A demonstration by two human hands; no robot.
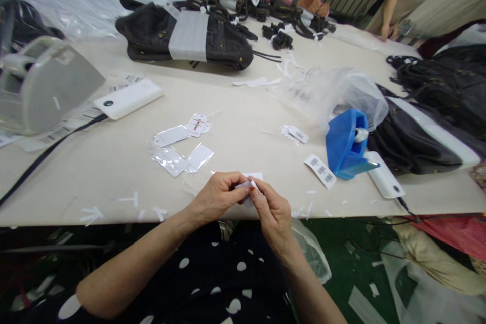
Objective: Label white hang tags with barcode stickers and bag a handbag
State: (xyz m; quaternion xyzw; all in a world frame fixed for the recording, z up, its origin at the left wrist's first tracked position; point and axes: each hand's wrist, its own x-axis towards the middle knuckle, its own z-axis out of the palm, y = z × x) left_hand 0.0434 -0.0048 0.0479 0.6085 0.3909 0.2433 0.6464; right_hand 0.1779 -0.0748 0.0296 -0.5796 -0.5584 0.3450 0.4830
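Right hand (274,215): grip pinched on small white tag (248,187) from its right.
Left hand (217,196): grip pinched on its left; equally near.
Tag: between both grips, over the table (243,147) near edge.
Beyond: loose tags (172,136), blue dispenser (341,144).

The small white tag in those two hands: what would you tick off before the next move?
1. Grip on the small white tag: the left hand and right hand both pinch it at the fingertips, just over the near edge of the table. Ok.
2. Which face of the tag is up: fingers cover most of it. Cannot tell.
3. More tags close by: loose tags lie just ahead of the left hand. Ok.
4. Blue tape dispenser: stands on the table to the right of the hands. Ok.
5. Tidy edge: paper scraps are scattered along the near edge. Not ok.
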